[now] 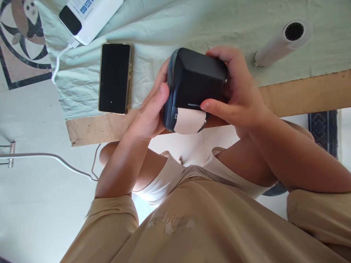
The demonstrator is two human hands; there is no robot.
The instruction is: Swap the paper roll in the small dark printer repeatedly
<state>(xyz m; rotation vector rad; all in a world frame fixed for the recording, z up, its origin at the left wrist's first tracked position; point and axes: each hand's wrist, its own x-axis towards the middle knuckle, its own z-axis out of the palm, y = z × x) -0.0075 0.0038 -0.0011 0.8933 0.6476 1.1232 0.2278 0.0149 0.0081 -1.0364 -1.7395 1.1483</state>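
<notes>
Head view, going left to right: a white power bank [89, 16] with a dark display lies at the top left on a creased pale green cloth [170, 25], its white cable [59, 60] trailing off the edge. Beside it a smartphone [114, 77] with a black glass screen and gold-toned rim lies flat, long axis running away from the person. The cloth covers a brown board surface [307, 93].

At centre, both hands hold a small black label printer [194, 86], a rounded matte box lifted just above the surface's near edge. The left hand [149, 113] is closed around its left side, thumb laid along the edge. The right hand [236, 93] wraps the right side and top, thumb pressed on the front face just above the slot. A pale paper tab [189, 120], with a ragged torn corner, sticks out of the slot toward the person; the right thumb is nearest to it.

Far right, a white paper roll [282, 42] lies on the cloth, hollow core facing the camera, well apart from the hands.
</notes>
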